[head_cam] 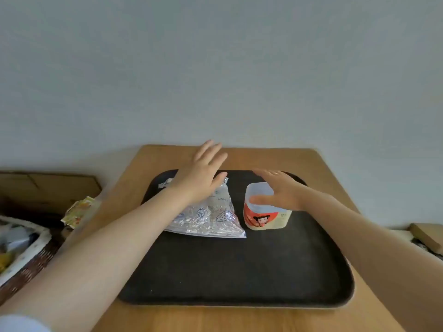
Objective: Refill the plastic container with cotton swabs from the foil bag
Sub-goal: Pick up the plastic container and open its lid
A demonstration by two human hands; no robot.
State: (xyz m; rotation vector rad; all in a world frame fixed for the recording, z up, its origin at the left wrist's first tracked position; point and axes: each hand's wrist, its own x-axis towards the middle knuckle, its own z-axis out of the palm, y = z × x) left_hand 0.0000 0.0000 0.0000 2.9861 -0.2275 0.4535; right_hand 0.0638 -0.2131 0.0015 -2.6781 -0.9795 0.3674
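- Plain grey-white wall behind; wooden surface (239,317) carrying a black tray (239,267) with raised rim.
- On the tray's far half: foil bag (211,218) lying flat, plastic container (261,218) upright just right of it, close but apart; lid apparently on, contents hidden.
- Left hand (202,173) open, fingers spread, hovering over the bag's far end; contact unclear.
- Right hand (278,191) open, curved over the container top, thumb at its near rim, not yet clamped.
- Likely the opening step: reaching to take hold of both items; no swabs visible.
- Next move probably calls for gripping the container, removing the lid, then opening the bag.
- Near half of tray bare, good working room; cluttered basket (26,255) off the left edge, surface edges close on both sides.
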